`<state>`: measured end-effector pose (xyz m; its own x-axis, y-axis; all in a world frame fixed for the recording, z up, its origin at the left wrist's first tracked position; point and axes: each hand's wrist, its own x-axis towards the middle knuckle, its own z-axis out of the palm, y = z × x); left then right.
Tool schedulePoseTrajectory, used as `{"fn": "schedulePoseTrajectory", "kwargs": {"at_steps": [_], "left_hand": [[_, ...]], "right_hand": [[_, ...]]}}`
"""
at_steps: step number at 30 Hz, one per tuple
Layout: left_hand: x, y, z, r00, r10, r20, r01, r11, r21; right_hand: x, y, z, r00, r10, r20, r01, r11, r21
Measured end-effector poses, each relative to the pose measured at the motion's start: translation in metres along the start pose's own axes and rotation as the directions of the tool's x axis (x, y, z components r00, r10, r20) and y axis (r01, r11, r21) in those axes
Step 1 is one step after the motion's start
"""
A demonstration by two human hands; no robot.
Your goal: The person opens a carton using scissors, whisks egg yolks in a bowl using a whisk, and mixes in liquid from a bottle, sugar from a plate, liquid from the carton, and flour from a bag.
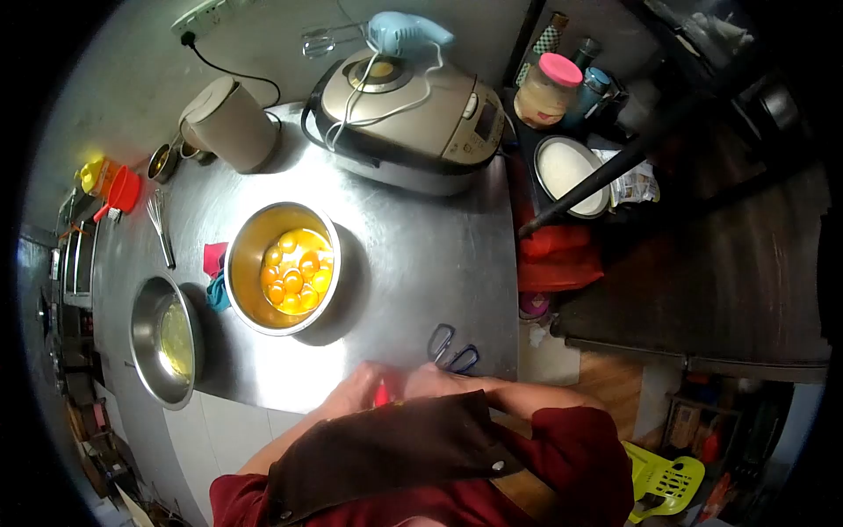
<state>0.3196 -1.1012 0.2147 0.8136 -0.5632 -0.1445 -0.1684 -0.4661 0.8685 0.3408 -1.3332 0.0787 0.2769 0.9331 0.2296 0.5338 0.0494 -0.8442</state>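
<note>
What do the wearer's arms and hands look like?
Dark red sleeves, short or pushed up, leave both forearms bare. Left hand and right hand: no gloves seen, finer detail blurred. Dark brown apron in front.

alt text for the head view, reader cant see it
A person's left hand and right hand are close together at a metal table, a red object between them and scissors beside the right. Beyond stands a metal bowl of egg yolks; left of it, another bowl holds yellowish liquid.
</note>
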Motion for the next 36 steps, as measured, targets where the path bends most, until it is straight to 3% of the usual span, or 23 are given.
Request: {"fn": "schedulePoseTrajectory", "kwargs": {"at_steps": [1, 3, 4, 5, 6, 7, 8, 9, 10, 12, 13, 14, 16, 19, 20, 23, 25, 26, 27, 29, 31, 33, 36], "left_hand": [[0.001, 0.003, 0.0, 0.999, 0.006, -0.052, -0.007, 1.0, -0.014], [0.001, 0.001, 0.002, 0.994, 0.007, -0.106, -0.011, 0.999, -0.036], [0.0, -0.005, 0.005, 0.988, -0.002, -0.157, -0.005, 0.999, -0.045], [-0.002, -0.01, 0.008, 0.978, -0.015, -0.208, 0.004, 0.999, -0.053], [-0.001, -0.011, 0.006, 0.973, 0.0, -0.233, -0.005, 1.0, -0.022], [0.002, -0.008, 0.002, 0.964, 0.039, -0.264, -0.04, 0.999, 0.004], [0.001, -0.011, 0.004, 0.952, -0.009, -0.306, 0.019, 0.999, 0.032], [-0.002, -0.016, 0.008, 0.935, -0.049, -0.35, 0.076, 0.995, 0.064], [-0.005, -0.019, 0.008, 0.933, -0.066, -0.354, 0.096, 0.993, 0.067], [-0.006, -0.023, 0.007, 0.893, -0.034, -0.45, 0.023, 0.999, -0.031], [-0.008, -0.023, 0.005, 0.894, -0.034, -0.447, 0.022, 0.999, -0.032], [-0.01, -0.022, 0.003, 0.876, -0.013, -0.482, 0.001, 1.0, -0.024], [-0.011, -0.024, -0.003, 0.859, -0.06, -0.508, 0.034, 0.998, -0.06], [-0.002, -0.018, -0.018, 0.86, 0.086, -0.504, 0.033, 0.974, 0.223], [0.003, -0.019, -0.018, 0.857, 0.087, -0.509, 0.033, 0.974, 0.223], [0.018, -0.023, -0.008, 0.819, 0.008, -0.574, 0.122, 0.975, 0.188], [0.027, -0.023, -0.007, 0.806, 0.018, -0.591, 0.119, 0.974, 0.193], [0.029, -0.022, -0.006, 0.814, -0.001, -0.581, 0.129, 0.976, 0.178], [0.031, -0.023, -0.007, 0.811, -0.008, -0.586, 0.138, 0.974, 0.178], [0.032, -0.027, -0.006, 0.793, 0.045, -0.607, 0.097, 0.975, 0.2], [0.028, -0.034, -0.004, 0.788, 0.05, -0.614, 0.076, 0.981, 0.177], [0.023, -0.041, -0.003, 0.847, 0.038, -0.531, 0.007, 0.997, 0.082], [0.017, -0.04, -0.008, 0.871, 0.006, -0.492, 0.023, 0.998, 0.052]], "right_hand": [[0.003, -0.009, -0.013, 1.0, 0.003, 0.004, -0.003, 1.0, 0.012], [0.007, -0.024, -0.03, 0.949, 0.126, -0.29, -0.058, 0.971, 0.23], [0.012, -0.044, -0.039, 0.865, 0.373, -0.337, -0.251, 0.902, 0.352], [0.011, -0.027, -0.023, 0.763, 0.449, -0.465, -0.294, 0.882, 0.369], [0.015, -0.03, -0.028, 0.658, 0.627, -0.417, -0.385, 0.757, 0.529], [0.021, -0.03, -0.035, 0.593, 0.677, -0.437, -0.487, 0.733, 0.475], [0.031, -0.032, -0.039, 0.549, 0.633, -0.546, -0.387, 0.771, 0.506], [0.036, -0.033, -0.051, 0.507, 0.756, -0.414, -0.406, 0.633, 0.659], [0.033, -0.02, -0.054, 0.494, 0.788, -0.366, -0.412, 0.583, 0.7], [0.025, -0.005, -0.08, 0.48, 0.82, -0.31, -0.238, 0.462, 0.854], [0.021, -0.001, -0.094, 0.439, 0.86, -0.261, -0.031, 0.305, 0.952], [0.012, 0.008, -0.11, 0.388, 0.885, -0.257, -0.002, 0.28, 0.96], [0.002, 0.014, -0.142, 0.313, 0.892, -0.327, 0.172, 0.285, 0.943], [0.014, 0.021, -0.178, 0.279, 0.774, -0.569, 0.171, 0.543, 0.822], [0.018, 0.03, -0.187, 0.283, 0.771, -0.57, 0.168, 0.545, 0.821], [0.029, 0.058, -0.203, 0.365, 0.528, -0.767, -0.212, 0.849, 0.483], [0.038, 0.056, -0.209, 0.442, 0.457, -0.772, -0.459, 0.855, 0.243], [0.042, 0.057, -0.209, 0.566, 0.089, -0.819, -0.429, 0.88, -0.202], [0.047, 0.046, -0.207, 0.572, 0.09, -0.816, -0.422, 0.884, -0.199], [0.046, 0.009, -0.191, 0.737, 0.002, -0.676, -0.483, 0.701, -0.524], [0.03, -0.006, -0.154, 0.818, 0.295, -0.494, -0.447, 0.866, -0.223], [0.013, -0.033, -0.116, 0.905, 0.37, -0.211, -0.417, 0.87, -0.262], [-0.013, -0.06, -0.077, 0.939, 0.298, -0.172, -0.339, 0.881, -0.329]]}}
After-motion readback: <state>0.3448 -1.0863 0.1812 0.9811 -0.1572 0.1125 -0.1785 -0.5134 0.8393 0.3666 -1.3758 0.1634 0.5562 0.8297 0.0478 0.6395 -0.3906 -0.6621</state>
